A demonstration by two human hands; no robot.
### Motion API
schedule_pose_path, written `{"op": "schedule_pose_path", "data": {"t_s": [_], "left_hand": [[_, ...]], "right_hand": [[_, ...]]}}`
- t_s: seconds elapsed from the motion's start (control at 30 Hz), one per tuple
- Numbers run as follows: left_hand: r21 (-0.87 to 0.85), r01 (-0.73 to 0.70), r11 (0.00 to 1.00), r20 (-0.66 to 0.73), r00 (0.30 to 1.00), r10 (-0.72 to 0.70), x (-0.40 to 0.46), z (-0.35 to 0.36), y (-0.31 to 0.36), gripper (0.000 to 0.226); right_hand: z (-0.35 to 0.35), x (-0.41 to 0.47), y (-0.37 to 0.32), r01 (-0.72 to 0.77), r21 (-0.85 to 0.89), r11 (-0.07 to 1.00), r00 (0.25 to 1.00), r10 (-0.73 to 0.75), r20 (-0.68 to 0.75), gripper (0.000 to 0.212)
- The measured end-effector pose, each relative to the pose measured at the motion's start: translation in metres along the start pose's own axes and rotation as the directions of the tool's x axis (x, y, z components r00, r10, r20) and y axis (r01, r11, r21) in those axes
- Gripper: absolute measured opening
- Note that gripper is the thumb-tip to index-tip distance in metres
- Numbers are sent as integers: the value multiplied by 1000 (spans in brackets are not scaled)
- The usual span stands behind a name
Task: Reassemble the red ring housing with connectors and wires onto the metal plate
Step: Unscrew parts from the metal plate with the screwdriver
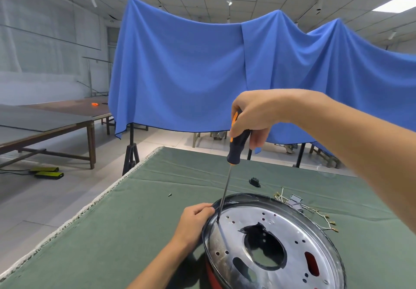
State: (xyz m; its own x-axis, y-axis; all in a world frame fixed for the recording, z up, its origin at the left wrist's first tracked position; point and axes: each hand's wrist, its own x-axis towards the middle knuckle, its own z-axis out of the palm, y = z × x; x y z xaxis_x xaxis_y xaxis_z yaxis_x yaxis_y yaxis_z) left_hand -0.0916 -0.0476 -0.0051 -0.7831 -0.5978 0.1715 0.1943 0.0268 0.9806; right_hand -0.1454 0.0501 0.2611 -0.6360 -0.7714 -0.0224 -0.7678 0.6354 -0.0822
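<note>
A round shiny metal plate (290,232) with several holes and a large central opening lies tilted on top of the red ring housing (211,276), whose red edge shows under the plate's left side and through a slot. My left hand (193,223) grips the plate's left rim. My right hand (254,117) holds a black and orange screwdriver (238,142) upright, with its thin shaft reaching down to a hole near the plate's left edge. Loose wires with brass connectors (324,219) lie on the cloth just behind and to the right of the plate.
The work table is covered with green cloth (135,221), its edge running diagonally at the left. A small black part (254,182) and a small screw (170,195) lie on the cloth behind the plate. A metal clip (295,201) sits by the wires. Blue drapes hang behind.
</note>
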Motion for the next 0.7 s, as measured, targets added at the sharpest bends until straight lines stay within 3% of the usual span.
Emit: {"op": "schedule_pose_path", "data": {"t_s": [0.13,0.3,0.47,0.63,0.7], "left_hand": [[5,0,1000,-2,1000,0,0,0,-1,23],[2,-6,1000,-6,1000,6,1,0,-2,21],[22,-3,1000,-3,1000,3,2,0,-4,17],[33,-9,999,-8,1000,9,3,-1,-7,18],[33,-7,999,-12,1000,7,3,-1,-6,21]], "right_hand": [[5,1,6,-32,-111,993,989,15,-147,42],[2,-1,-3,-10,-1,1000,1000,10,-12,24],[11,3,-4,-14,-129,992,969,-19,-247,33],[5,4,-12,-8,34,999,999,9,-42,26],[10,5,-11,29,41,999,992,-24,-121,21]]}}
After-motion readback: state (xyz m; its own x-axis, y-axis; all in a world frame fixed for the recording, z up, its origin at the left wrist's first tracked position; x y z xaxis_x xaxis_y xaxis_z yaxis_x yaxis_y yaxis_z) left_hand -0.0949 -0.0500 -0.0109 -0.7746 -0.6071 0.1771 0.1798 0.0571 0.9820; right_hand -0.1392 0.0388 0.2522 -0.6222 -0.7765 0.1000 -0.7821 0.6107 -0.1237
